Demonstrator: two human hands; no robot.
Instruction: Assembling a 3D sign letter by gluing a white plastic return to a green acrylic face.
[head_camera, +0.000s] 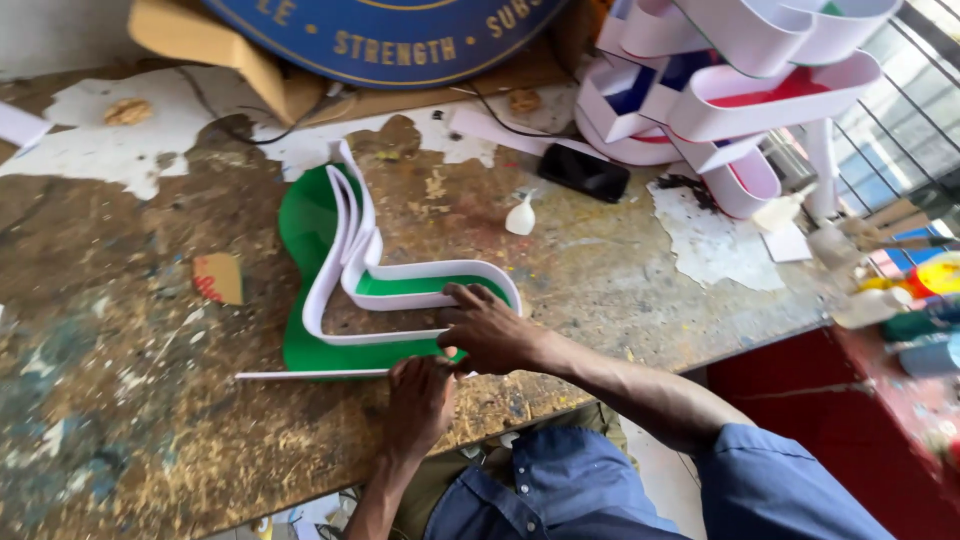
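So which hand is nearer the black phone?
The right hand. It rests on the white strip over the green sheet, with the phone up and to its right. The left hand sits lower at the table edge, farther away.

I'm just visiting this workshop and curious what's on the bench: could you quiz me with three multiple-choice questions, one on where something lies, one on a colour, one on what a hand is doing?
1. Where does the black phone lie?
A. On the bench beyond the green letter, near the stacked white letters
B. In the right hand
C. On the floor

2. What colour is the flat face of the letter being worked on?
A. Red
B. Green
C. Yellow

3. What is the right hand doing?
A. Hanging clear above the bench
B. Holding a bottle
C. Pressing on the white strip edging the letter

Answers: 1 A, it sits beside the stacked white letters. 2 B, green shows within the white edging. 3 C, its fingers rest on the strip.
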